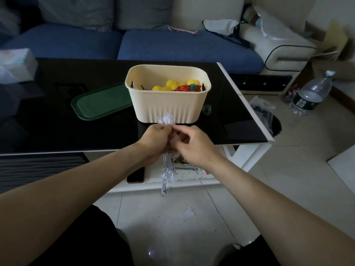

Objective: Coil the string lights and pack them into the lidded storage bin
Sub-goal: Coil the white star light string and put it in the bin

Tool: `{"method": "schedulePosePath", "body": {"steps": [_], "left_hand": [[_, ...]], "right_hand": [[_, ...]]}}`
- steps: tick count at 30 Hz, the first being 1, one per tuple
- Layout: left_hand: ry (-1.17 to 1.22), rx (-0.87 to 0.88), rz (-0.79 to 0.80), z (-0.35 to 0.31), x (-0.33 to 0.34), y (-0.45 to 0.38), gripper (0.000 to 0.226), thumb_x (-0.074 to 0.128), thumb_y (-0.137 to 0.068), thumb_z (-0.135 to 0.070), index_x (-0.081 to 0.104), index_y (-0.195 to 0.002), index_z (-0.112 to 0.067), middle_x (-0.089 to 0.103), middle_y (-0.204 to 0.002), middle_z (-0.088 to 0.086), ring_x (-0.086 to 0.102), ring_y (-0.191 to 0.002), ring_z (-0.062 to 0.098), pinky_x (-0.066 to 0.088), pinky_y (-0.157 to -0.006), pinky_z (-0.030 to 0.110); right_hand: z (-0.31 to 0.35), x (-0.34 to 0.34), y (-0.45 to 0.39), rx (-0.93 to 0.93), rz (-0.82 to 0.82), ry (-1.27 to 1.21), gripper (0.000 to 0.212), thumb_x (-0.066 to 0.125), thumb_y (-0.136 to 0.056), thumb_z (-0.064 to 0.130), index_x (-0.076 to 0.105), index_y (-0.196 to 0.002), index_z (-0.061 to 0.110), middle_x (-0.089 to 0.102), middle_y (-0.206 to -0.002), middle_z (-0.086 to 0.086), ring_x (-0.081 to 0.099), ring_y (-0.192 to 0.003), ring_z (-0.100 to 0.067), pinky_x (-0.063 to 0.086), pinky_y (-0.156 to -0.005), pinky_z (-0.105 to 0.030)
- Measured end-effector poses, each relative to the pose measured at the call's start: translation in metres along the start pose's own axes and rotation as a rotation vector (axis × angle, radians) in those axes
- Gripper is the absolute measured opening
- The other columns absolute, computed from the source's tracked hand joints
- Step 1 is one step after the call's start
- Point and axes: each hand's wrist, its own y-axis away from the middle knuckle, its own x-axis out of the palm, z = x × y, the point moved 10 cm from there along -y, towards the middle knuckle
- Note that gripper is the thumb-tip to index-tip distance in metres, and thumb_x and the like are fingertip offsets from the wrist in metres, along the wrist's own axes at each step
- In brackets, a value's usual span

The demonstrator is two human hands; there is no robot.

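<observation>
Head view, frame centre: left hand (153, 139) grips the bundled string lights (167, 169); right hand (192, 144) pinches a strand. Bin (169, 104) just above, lid (99, 102) off at its left. Risk: dangling tail snagging the table edge (247, 144), loosening the coil.

A single wide-angle view from the person's head looks forward and down, with both forearms running in from the lower corners to meet just below centre frame. The black table (76, 120) fills the middle left at close range, the blue sofa (172, 47) crosses the top, and tiled floor (288, 189) spreads along the right and bottom edges, bowed by the lens.
</observation>
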Motion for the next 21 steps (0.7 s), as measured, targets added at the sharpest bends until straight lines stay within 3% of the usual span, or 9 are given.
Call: {"method": "schedulePosePath", "body": {"steps": [3, 5, 7, 9, 12, 15, 18, 21], "left_hand": [[-0.02, 0.001, -0.026, 0.0, -0.008, -0.001, 0.041, 0.04, -0.103, -0.013, 0.053, -0.066, -0.002, 0.054, -0.061, 0.017, 0.05, -0.053, 0.026, 0.042, -0.057, 0.034], [0.029, 0.008, -0.06, -0.003, -0.012, 0.0, 0.039, 0.041, -0.104, -0.015, 0.051, -0.067, -0.006, 0.05, -0.057, 0.012, 0.047, -0.049, 0.023, 0.039, -0.057, 0.033], [0.116, 0.018, -0.121, -0.007, -0.019, 0.0, 0.032, 0.041, -0.104, -0.016, 0.052, -0.075, -0.009, 0.047, -0.058, 0.006, 0.045, -0.046, 0.019, 0.038, -0.053, 0.03], [0.163, 0.033, -0.149, -0.011, -0.023, -0.002, 0.03, 0.037, -0.105, -0.016, 0.049, -0.079, -0.011, 0.045, -0.06, 0.005, 0.046, -0.046, 0.018, 0.039, -0.049, 0.028], [0.197, 0.046, -0.181, -0.017, -0.029, -0.002, 0.031, 0.033, -0.106, -0.016, 0.048, -0.079, -0.01, 0.049, -0.067, 0.008, 0.053, -0.054, 0.021, 0.048, -0.054, 0.034], [0.335, 0.031, -0.119, -0.021, -0.028, -0.002, 0.03, 0.029, -0.108, -0.019, 0.046, -0.085, -0.011, 0.065, -0.077, 0.01, 0.07, -0.071, 0.027, 0.056, -0.074, 0.04], [0.489, 0.017, 0.008, -0.026, -0.021, -0.001, 0.036, 0.024, -0.108, -0.022, 0.045, -0.081, -0.015, 0.071, -0.077, 0.011, 0.073, -0.081, 0.031, 0.054, -0.085, 0.045], [0.575, 0.01, 0.007, -0.025, -0.023, 0.0, 0.038, 0.027, -0.108, -0.022, 0.048, -0.077, -0.014, 0.058, -0.062, 0.006, 0.065, -0.062, 0.026, 0.057, -0.076, 0.043]], "right_hand": [[-0.001, 0.024, 0.006, 0.029, 0.227, 0.054, 0.069, 0.067, -0.095, 0.016, 0.033, -0.156, 0.019, 0.053, -0.09, 0.014, 0.057, -0.079, -0.005, 0.045, -0.075, -0.01], [-0.007, 0.024, 0.005, 0.043, 0.222, 0.027, 0.077, 0.071, -0.092, 0.023, 0.029, -0.156, 0.028, 0.059, -0.091, 0.015, 0.058, -0.075, 0.004, 0.046, -0.071, -0.008], [-0.012, 0.011, 0.0, 0.062, 0.101, -0.008, 0.064, 0.076, -0.088, 0.026, 0.046, -0.143, 0.025, 0.065, -0.078, 0.007, 0.059, -0.063, 0.002, 0.049, -0.064, -0.016], [-0.02, -0.002, -0.004, 0.104, 0.012, 0.01, 0.035, 0.081, -0.083, 0.026, 0.063, -0.112, 0.018, 0.065, -0.066, 0.003, 0.059, -0.055, -0.004, 0.05, -0.058, -0.025], [-0.03, -0.009, -0.004, 0.127, 0.021, 0.057, 0.015, 0.084, -0.08, 0.023, 0.071, -0.08, 0.015, 0.062, -0.057, 0.008, 0.054, -0.048, 0.0, 0.044, -0.053, -0.02], [-0.035, -0.016, -0.004, 0.14, -0.004, 0.087, 0.015, 0.083, -0.081, 0.028, 0.071, -0.078, 0.02, 0.069, -0.075, 0.01, 0.063, -0.067, 0.001, 0.045, -0.06, -0.014], [-0.041, -0.015, -0.007, 0.164, 0.03, 0.148, 0.014, 0.081, -0.083, 0.029, 0.07, -0.082, 0.02, 0.069, -0.09, 0.008, 0.064, -0.088, -0.008, 0.051, -0.076, -0.025], [-0.057, 0.001, 0.0, 0.271, 0.19, 0.016, 0.015, 0.076, -0.089, 0.023, 0.067, -0.089, 0.011, 0.073, -0.086, -0.005, 0.067, -0.073, -0.015, 0.056, -0.073, -0.033]]}}
